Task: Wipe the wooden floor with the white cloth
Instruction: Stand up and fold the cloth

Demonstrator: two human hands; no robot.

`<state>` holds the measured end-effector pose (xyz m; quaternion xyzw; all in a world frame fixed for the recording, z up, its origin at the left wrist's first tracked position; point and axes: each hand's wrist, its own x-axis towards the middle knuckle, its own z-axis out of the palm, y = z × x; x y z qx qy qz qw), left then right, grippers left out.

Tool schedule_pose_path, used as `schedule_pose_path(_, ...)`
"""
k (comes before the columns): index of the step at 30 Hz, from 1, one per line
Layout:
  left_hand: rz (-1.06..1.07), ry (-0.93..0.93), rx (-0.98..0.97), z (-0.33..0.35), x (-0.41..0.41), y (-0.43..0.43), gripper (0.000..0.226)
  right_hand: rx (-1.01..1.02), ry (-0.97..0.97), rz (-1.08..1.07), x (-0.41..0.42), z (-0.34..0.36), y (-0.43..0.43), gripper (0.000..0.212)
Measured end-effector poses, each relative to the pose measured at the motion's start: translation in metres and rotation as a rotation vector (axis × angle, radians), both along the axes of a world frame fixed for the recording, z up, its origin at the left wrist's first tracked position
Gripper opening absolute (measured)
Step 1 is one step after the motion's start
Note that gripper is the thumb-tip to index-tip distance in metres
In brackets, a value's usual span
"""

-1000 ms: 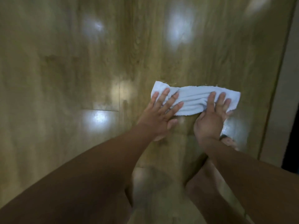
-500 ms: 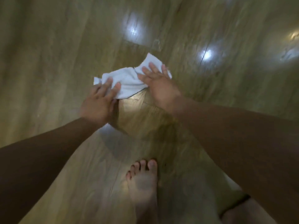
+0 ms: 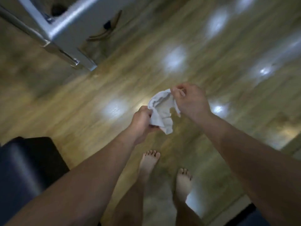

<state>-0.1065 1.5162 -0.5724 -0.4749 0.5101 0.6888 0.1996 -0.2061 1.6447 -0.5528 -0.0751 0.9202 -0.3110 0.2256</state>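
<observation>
The white cloth [image 3: 161, 110] hangs crumpled in the air above the glossy wooden floor [image 3: 211, 54], held between both hands. My left hand [image 3: 140, 123] grips its lower left part with curled fingers. My right hand [image 3: 189, 100] pinches its upper right edge between thumb and fingers. My two bare feet [image 3: 149, 162] stand on the floor below the hands. The frame is blurred by motion.
A grey-white cabinet or door frame [image 3: 68, 30] with a metal edge stands at the upper left. A dark padded seat or box [image 3: 27, 167] sits at the lower left. Another dark object [image 3: 244, 216] is at the bottom right. Light reflections dot the floor.
Both hands were pressing the cloth flat on the floor; now they have lifted it off the floor and hold it in the air. The view has risen and swung left.
</observation>
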Motion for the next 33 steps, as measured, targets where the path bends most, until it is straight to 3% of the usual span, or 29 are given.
schedule_pose_path(3, 0.241, 0.103, 0.17, 0.119, -0.001, 0.005, 0.038, -0.077, 0.048, 0.378, 0.029, 0.127, -0.023, 0.026)
schedule_pose_path(6, 0.316, 0.268, 0.125, 0.226, 0.01, -0.013, 0.037, -0.189, 0.1, 0.641, 0.067, 0.233, -0.039, 0.014)
schedule_pose_path(8, 0.383, 0.379, 0.039, 0.282, 0.025, -0.036, 0.024, -0.293, 0.173, 0.631, 0.071, 0.291, -0.047, 0.006)
schedule_pose_path(11, 0.522, 0.537, -0.013, 0.35, 0.055, -0.075, 0.029, -0.406, 0.177, 0.303, 0.052, 0.354, -0.073, 0.019)
schedule_pose_path(12, 0.554, 0.59, -0.019, 0.37, 0.068, -0.092, 0.032, -0.399, 0.085, 0.248, 0.049, 0.376, -0.091, 0.039)
schedule_pose_path(14, 0.6, 0.644, -0.035, 0.401, 0.09, -0.124, 0.038, -0.416, -0.277, 0.278, 0.051, 0.405, -0.139, 0.068)
schedule_pose_path(16, 0.674, 0.653, -0.07, 0.426, 0.112, -0.162, 0.041, -0.437, -0.452, 0.408, 0.07, 0.43, -0.202, 0.055)
schedule_pose_path(19, 0.761, 0.696, -0.218, 0.454, 0.144, -0.236, 0.029, -0.489, -0.193, 0.561, 0.112, 0.452, -0.309, 0.021)
schedule_pose_path(21, 0.845, 0.676, -0.367, 0.47, 0.17, -0.294, 0.018, -0.541, -0.009, 0.63, 0.138, 0.463, -0.379, 0.023)
schedule_pose_path(23, 0.924, 0.637, -0.483, 0.484, 0.198, -0.352, 0.024, -0.567, 0.116, 0.683, 0.162, 0.479, -0.443, 0.034)
schedule_pose_path(28, 0.932, 0.738, -0.652, 0.536, 0.257, -0.48, 0.006, -0.66, 0.227, 0.796, 0.207, 0.526, -0.575, 0.031)
schedule_pose_path(33, 0.955, 0.805, -0.655, 0.569, 0.282, -0.582, 0.013, -0.754, 0.188, 0.866, 0.234, 0.562, -0.684, 0.025)
